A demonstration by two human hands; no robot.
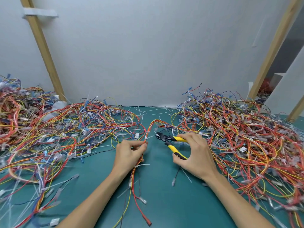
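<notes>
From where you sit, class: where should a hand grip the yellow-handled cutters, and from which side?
Grip the cutters by both yellow handles, coming from the right: the handles splay toward the right hand, which holds them, while the black jaws point left at the wire bundle.

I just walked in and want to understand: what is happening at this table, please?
A person is working through wire harnesses. The left hand pinches a wire bundle of red and yellow wires. The right hand holds yellow-handled cutters, whose tip points at a white cable tie on that bundle and does not touch it yet. A left pile and a right pile of tangled wires lie on the green mat.
</notes>
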